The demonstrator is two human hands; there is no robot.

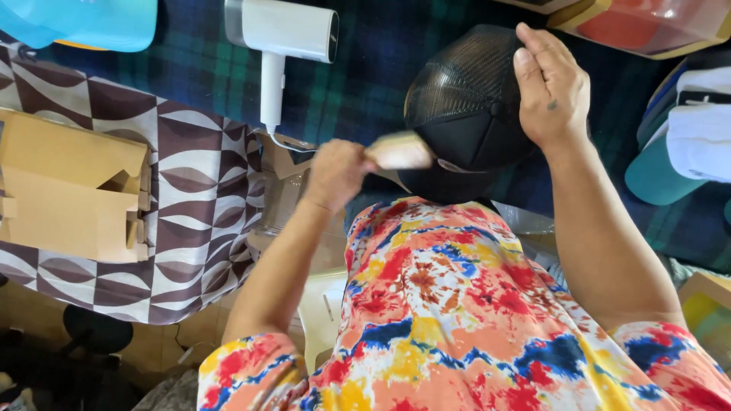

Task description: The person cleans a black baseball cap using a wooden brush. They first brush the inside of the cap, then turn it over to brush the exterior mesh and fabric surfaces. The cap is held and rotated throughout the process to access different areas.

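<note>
My right hand (550, 84) grips the top of a black mesh-backed cap (464, 99), holding it up over a dark plaid cloth. Against the cap's lower left side my left hand (335, 171) holds a pale brush (400, 151), which is blurred with motion. The cap's brim points down toward my body and is partly hidden by my colourful tie-dye shirt.
A white hair dryer (282, 38) lies on the plaid cloth (365, 84) beyond the cap. An open cardboard box (68, 190) rests on a brown-and-white patterned cloth at left. Stacked caps (685, 129) sit at right, a blue cap (84, 23) at top left, a clear container (647, 23) at top right.
</note>
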